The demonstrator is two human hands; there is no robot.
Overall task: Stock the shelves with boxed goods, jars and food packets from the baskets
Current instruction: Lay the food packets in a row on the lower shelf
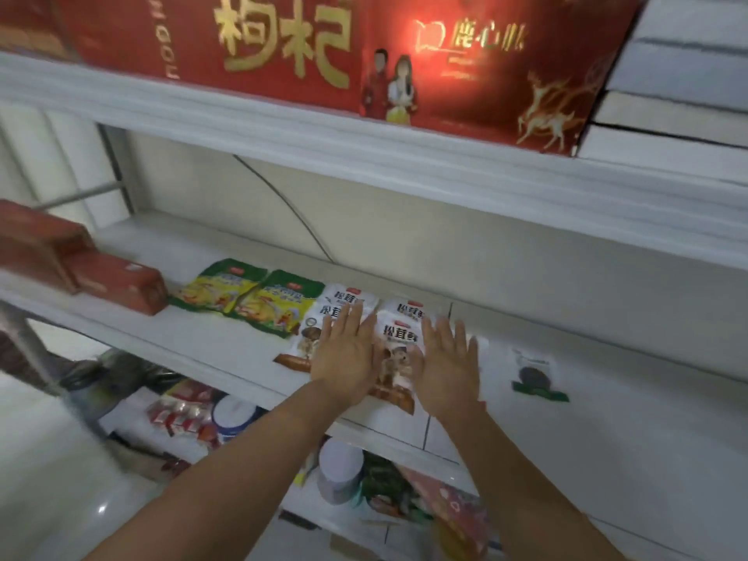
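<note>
**A:** Both hands are flat, with fingers straight and spread, and neither grips anything. The left hand [344, 352] lies over the left white packets [350, 303] at the centre of the frame. The right hand [449, 368] sits at the right edge of the right white packet [402, 338]. I can't tell whether the palms press down or only hover.

**B:** How would those packets handle?

**A:** They look like light, soft pouches of glossy film. They overlap, so I'd expect them to slide over each other. A flat palm should nudge them straight. To lift one, pinch a sealed edge, not the filled middle.

**B:** And around them?

**A:** They lie on the middle shelf [226, 350]. Just left of them are the green-and-yellow packets [251, 301], and further left the red boxes [117, 283]. A small dark packet [534, 376] lies apart to the right. Across the top of the frame a large red gift box [283, 42] stands on the shelf above. At bottom centre, below the shelf, a jar [340, 471] and more packets wait. They are too blurred to make out.
</note>
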